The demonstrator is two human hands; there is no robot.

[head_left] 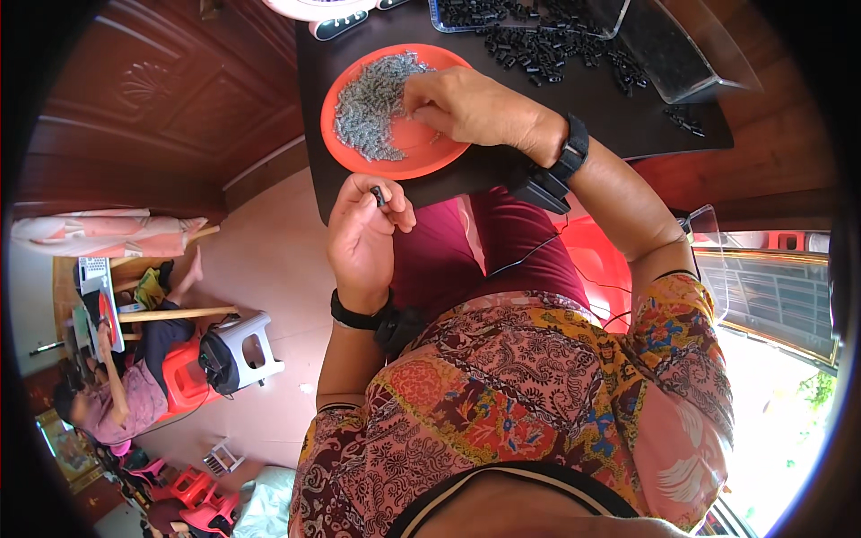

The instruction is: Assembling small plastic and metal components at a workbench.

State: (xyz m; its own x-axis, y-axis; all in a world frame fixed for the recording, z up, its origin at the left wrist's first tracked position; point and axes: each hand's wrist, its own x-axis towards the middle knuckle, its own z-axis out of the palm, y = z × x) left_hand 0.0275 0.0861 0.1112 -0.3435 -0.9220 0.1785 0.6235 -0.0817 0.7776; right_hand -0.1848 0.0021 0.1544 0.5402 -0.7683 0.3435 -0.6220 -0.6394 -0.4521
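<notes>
An orange-red plate point(421, 160) on the dark table holds a heap of small silvery metal pieces point(368, 103), which look like screws. My right hand point(471, 106) reaches over the plate from the right, fingertips bent down at the edge of the heap. Whatever those fingertips pinch is hidden behind the hand. Just in front of the plate, my left hand point(363, 238) is raised with its palm turned up. Between its thumb and fingers sits a small black plastic piece point(378, 195).
Many black pieces point(547, 54) lie loose beyond the plate, by a clear plastic box point(682, 54). A few more sit near the table's right edge. Another person point(134, 394) sits at far left, near a grey stool point(247, 354). A red seat point(596, 260) is beneath me.
</notes>
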